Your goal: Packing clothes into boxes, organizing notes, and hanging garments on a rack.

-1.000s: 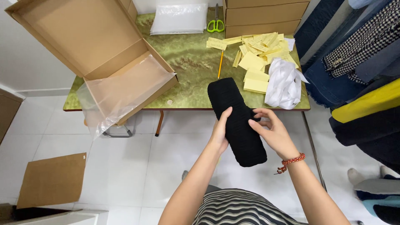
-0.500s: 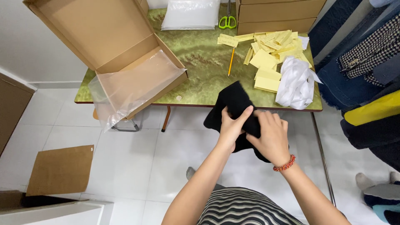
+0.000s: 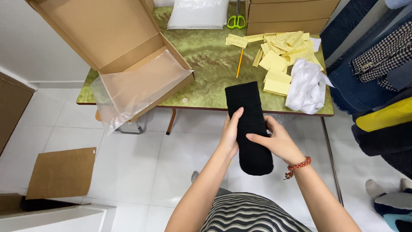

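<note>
Head view: folded black knit garment (image 3: 249, 129) is clamped between left hand (image 3: 230, 134) and right hand (image 3: 278, 141) before bench (image 3: 206, 64); squaring the fold is judged next.

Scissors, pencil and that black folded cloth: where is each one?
Scissors (image 3: 236, 20): head view, on the green handles.
Pencil (image 3: 239, 63): head view, mid-shaft.
Black folded cloth (image 3: 245, 103): head view, upper part above the left hand (image 3: 230, 133) and right hand (image 3: 277, 139).
</note>
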